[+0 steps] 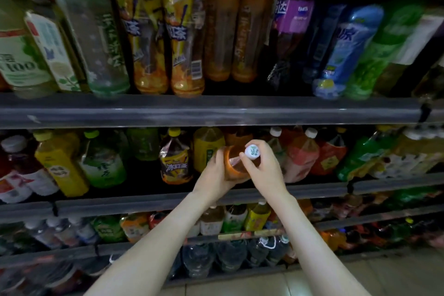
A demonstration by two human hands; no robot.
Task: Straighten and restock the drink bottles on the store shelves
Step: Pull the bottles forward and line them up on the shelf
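At the front of the middle shelf (144, 202), near the centre of view, an amber tea bottle (236, 166) leans with its white cap (252, 152) toward the camera. The left hand (212, 175) cups the body from 9 o'clock, fingers curled round it, their tips hidden behind. The right hand (268, 170) comes in from 4 o'clock, fingertips pinching the cap's rim.

The step looks like seating this bottle in the dark gap at its 12 o'clock, between the yellow-label bottle (207, 149) at 10 o'clock and the red-label bottle (300, 156) at 3 o'clock. Doing it well probably means tipping it upright first. The cap hand would steer while the lower hand carries the weight, and the label would be turned outward without nudging the neighbours.

The bottle appears sealed and full of amber liquid. Higher up, at 12 o'clock, the upper shelf (192, 113) holds two similar amber bottles (221, 31) side by side.
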